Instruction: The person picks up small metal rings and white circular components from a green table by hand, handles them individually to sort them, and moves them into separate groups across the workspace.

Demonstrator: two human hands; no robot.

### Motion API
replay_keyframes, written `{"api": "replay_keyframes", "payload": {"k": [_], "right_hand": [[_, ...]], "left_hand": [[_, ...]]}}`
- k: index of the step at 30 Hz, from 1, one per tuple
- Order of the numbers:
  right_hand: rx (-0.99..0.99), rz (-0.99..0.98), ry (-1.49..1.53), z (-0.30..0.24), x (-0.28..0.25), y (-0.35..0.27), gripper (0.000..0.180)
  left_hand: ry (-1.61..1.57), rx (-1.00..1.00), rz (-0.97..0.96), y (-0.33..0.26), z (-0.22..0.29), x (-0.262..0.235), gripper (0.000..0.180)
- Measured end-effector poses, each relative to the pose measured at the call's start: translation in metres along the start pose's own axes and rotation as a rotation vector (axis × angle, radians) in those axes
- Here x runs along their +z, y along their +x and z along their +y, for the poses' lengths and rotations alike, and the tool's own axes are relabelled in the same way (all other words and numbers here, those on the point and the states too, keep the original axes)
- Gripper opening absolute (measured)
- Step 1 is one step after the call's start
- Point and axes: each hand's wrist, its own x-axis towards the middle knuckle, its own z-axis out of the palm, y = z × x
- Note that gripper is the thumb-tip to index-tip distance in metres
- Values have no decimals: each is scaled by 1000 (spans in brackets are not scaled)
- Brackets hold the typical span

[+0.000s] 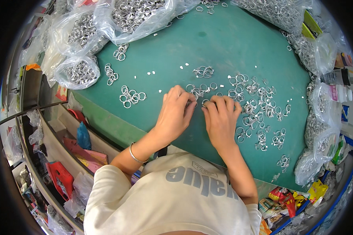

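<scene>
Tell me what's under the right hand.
Part of a silvery ring shows at the front edge of the right hand, against the green tabletop; whatever lies beneath the hand itself is covered.

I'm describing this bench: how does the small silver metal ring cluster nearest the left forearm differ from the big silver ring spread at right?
The small cluster holds several rings; the big spread holds many more. The small cluster sits compactly; the big spread straggles in clumps. Both lie on the green tabletop.
</scene>
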Motion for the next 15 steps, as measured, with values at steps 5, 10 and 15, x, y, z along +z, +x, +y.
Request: {"api": "replay_keyframes", "payload": {"k": [5,10,15], "right_hand": [[52,52,110,-4,-24,-17,18],[-100,56,427,-29,-23,-29,17],[-83,-41,530,-35,-17,-19,23]], "left_hand": [[43,16,53,-8,2,-14,16],[-667,-558,-401,-39,18,-42,16],[-797,-630,-303,-62,-17,-52,22]]}}
